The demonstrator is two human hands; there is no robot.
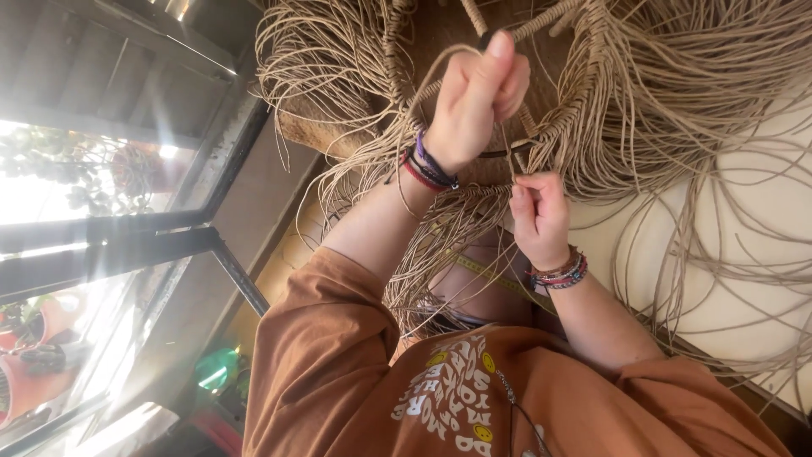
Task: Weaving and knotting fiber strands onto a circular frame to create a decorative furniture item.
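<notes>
By the bright window with dark metal bars (127,241), the person in the rust-orange shirt (338,372) works. The left hand (474,97) is clenched round a tan paper cord (440,63), pulling it up, seemingly to keep it taut. The right hand (539,216) pinches more strands just below the dark wire hoop (499,154), seemingly steadying them there. Loose beige cords (677,110) fan across the pale table (744,279).
</notes>
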